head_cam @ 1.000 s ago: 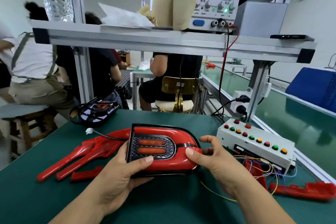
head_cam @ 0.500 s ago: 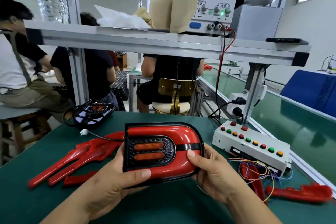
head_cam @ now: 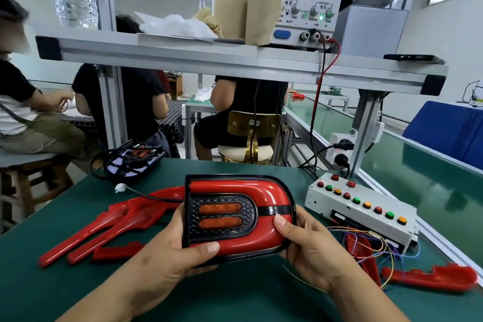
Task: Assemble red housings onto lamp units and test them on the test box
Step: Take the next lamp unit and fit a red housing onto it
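A lamp unit point(head_cam: 239, 217) with a glossy red housing and two amber lenses is held face up over the green mat. My left hand point(head_cam: 170, 256) grips its lower left edge, thumb on the red rim. My right hand point(head_cam: 305, 246) grips its right end, thumb pressing near the black band. A thin black cable with a white plug point(head_cam: 120, 187) trails left from the lamp. The white test box point(head_cam: 363, 212) with red, green and amber buttons stands to the right. A bare black lamp unit point(head_cam: 133, 158) lies at the back left.
Several loose red housing parts point(head_cam: 112, 227) lie left of the lamp, another red part point(head_cam: 431, 277) at the right near coloured wires point(head_cam: 371, 243). A power supply point(head_cam: 308, 0) reading 12.00 sits on the shelf above. People sit behind the bench.
Both hands have lifted the lamp off the mat and tilted its face toward me. My right hand went from touching the right end to gripping it.
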{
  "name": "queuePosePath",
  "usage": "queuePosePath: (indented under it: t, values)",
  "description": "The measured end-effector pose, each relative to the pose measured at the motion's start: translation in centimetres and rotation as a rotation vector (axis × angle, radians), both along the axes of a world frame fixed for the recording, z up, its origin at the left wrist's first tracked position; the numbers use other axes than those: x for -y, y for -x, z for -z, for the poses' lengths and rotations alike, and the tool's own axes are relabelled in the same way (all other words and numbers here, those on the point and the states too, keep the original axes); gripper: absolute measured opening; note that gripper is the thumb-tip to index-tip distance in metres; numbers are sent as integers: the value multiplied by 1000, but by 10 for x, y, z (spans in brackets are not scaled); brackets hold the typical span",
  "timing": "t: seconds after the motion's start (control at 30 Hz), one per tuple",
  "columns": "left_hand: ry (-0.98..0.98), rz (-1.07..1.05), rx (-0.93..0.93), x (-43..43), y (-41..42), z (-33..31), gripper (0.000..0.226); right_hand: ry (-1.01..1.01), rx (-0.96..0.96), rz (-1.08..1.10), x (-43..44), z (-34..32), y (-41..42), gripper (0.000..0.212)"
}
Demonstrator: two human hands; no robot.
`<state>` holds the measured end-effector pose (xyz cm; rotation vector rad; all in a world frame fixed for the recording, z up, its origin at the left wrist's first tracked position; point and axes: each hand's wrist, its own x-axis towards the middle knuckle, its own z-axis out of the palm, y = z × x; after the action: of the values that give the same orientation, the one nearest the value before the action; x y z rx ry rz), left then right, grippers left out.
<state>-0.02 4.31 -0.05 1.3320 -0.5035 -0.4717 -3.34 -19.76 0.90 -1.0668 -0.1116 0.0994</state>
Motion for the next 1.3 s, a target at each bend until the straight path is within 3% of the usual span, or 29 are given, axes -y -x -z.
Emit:
queuePosePath:
  t: [0.13,0.27,0.43,0.6,0.77,0.93,1.1,1.3]
  values:
    - [7,-21,-10,1,-3,1,56,14,6,30,-1,-2,-1,38]
    - [21,-15,-63,-2,-7,2,63,28,-13,55,-4,-1,-1,43]
    - [65,29,-203,-11,-13,-3,55,26,-11,83,-7,0,-2,32]
    - [-98,-13,-151,-20,-19,-1,47,34,-65,91,-4,2,-4,29]
    - [-129,-23,-149,-16,-16,-5,45,110,-102,112,4,-2,-4,35]
    - [-327,85,-118,-26,-8,-16,46,457,-191,82,15,-17,5,55]
    - [-598,196,-123,-28,5,-22,45,770,-302,-39,19,-22,15,36]
    - [-600,245,-120,-33,3,-24,58,1065,-387,-179,30,-23,18,54]
